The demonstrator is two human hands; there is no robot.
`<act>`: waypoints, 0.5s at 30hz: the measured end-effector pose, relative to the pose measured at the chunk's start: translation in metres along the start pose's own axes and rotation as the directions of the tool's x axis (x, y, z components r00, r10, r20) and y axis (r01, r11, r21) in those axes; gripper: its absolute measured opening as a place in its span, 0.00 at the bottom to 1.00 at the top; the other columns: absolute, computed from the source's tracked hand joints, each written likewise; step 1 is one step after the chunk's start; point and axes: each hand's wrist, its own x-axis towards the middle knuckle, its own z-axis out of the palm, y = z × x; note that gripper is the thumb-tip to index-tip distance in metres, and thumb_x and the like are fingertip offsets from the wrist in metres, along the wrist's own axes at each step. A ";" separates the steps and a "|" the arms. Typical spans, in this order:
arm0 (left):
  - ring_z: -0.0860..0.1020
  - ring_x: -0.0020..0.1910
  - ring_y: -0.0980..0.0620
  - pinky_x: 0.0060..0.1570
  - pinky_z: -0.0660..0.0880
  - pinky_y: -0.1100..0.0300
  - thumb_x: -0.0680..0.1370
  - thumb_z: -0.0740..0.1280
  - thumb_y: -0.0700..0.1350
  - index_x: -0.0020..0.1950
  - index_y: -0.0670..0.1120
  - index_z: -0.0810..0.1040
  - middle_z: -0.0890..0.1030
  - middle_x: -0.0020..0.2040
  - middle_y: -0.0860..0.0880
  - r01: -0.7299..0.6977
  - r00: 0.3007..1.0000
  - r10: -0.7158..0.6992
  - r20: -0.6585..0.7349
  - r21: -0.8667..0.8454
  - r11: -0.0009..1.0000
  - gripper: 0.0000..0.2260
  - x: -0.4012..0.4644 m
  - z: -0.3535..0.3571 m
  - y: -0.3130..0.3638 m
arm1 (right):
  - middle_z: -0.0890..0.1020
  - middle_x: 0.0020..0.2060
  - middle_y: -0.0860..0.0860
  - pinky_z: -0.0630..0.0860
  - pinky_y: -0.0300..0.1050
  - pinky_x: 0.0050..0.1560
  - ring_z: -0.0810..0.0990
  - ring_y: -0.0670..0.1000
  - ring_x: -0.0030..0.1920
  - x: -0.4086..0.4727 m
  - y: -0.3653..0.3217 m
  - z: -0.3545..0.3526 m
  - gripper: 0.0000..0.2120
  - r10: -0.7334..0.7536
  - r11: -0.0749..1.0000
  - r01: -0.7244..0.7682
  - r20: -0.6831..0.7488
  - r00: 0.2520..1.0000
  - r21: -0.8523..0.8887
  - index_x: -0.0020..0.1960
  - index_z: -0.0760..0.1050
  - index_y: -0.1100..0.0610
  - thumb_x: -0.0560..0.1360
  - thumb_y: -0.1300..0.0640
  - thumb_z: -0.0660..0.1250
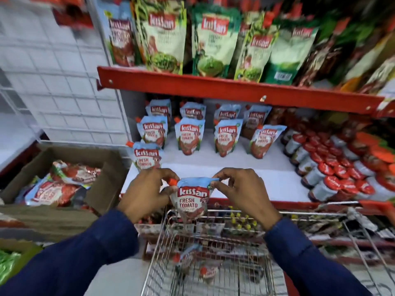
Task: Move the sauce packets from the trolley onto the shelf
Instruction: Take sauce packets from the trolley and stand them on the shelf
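A blue-and-red tomato sauce packet point(191, 201) hangs upright between both hands, just in front of the white shelf point(245, 178). My left hand point(147, 190) pinches its top left corner by the orange cap. My right hand point(243, 189) pinches the top right corner. Several matching packets point(188, 136) stand in rows on the shelf, one point(146, 155) right behind my left hand. Below, the wire trolley point(171, 227) holds two more packets point(208, 271), blurred.
A red shelf edge point(235, 88) overhangs, carrying green pouches point(211, 41). Red-lidded jars point(333, 174) fill the shelf's right side. An open cardboard box point(102, 189) with more packets sits to the left, beside a white wire grid panel point(64, 86).
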 end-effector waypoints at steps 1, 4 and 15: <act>0.78 0.47 0.52 0.45 0.76 0.56 0.75 0.72 0.48 0.52 0.55 0.82 0.83 0.47 0.57 -0.012 1.000 0.012 -0.006 0.067 0.998 0.07 0.010 -0.007 -0.001 | 0.72 0.23 0.36 0.62 0.42 0.30 0.74 0.41 0.28 0.009 -0.002 -0.001 0.07 -0.012 1.000 0.012 -0.020 1.000 -0.004 0.45 0.82 0.44 0.73 0.42 0.72; 0.77 0.52 0.47 0.44 0.75 0.54 0.73 0.73 0.47 0.51 0.54 0.83 0.84 0.47 0.53 -0.055 0.998 0.060 -0.021 0.202 0.978 0.08 0.039 -0.020 -0.002 | 0.69 0.23 0.36 0.59 0.39 0.29 0.71 0.44 0.29 0.036 -0.007 0.001 0.06 -0.034 0.999 0.032 -0.063 0.997 -0.028 0.47 0.83 0.45 0.74 0.44 0.72; 0.74 0.53 0.43 0.50 0.74 0.52 0.72 0.71 0.46 0.55 0.52 0.84 0.85 0.47 0.46 -0.082 0.996 0.086 0.010 0.431 0.899 0.11 0.113 -0.006 -0.019 | 0.86 0.43 0.44 0.78 0.48 0.40 0.83 0.50 0.45 0.108 0.009 0.035 0.08 -0.023 0.996 0.016 -0.071 0.997 -0.093 0.47 0.83 0.47 0.75 0.44 0.69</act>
